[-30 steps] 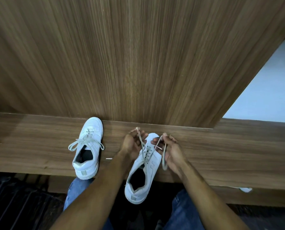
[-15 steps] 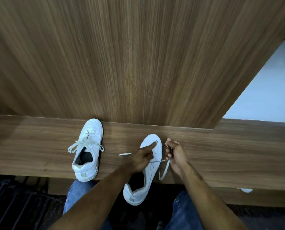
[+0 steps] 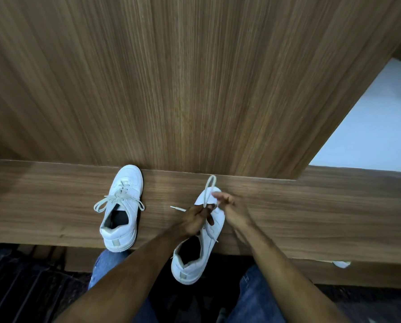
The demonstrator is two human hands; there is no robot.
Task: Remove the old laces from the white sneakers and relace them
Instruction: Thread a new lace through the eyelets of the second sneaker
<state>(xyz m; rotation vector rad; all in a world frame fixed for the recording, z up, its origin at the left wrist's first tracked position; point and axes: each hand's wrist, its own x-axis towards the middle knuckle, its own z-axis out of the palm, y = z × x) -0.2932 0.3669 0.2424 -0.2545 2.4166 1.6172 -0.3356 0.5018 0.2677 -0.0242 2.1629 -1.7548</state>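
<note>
Two white sneakers lie on a wooden ledge [image 3: 311,206]. The left sneaker [image 3: 121,210] is laced, with its bow spread loose. The right sneaker [image 3: 201,241] hangs partly over the ledge's front edge. My left hand [image 3: 196,220] rests over its eyelets and pinches a grey-white lace [image 3: 209,185], which rises in a loop past the toe. One lace tip [image 3: 177,208] sticks out to the left on the ledge. My right hand [image 3: 229,207] hovers at the toe's right side, blurred, fingers spread and holding nothing.
A tall wood-grain panel [image 3: 194,78] stands right behind the ledge. A pale floor [image 3: 369,136] shows at the right. A white scrap [image 3: 341,264] lies below the ledge's front edge. My knees in blue jeans [image 3: 257,292] are under the shoe.
My left hand pulled a loop of lace up past the toe. My right hand let go of the lace end and opened.
</note>
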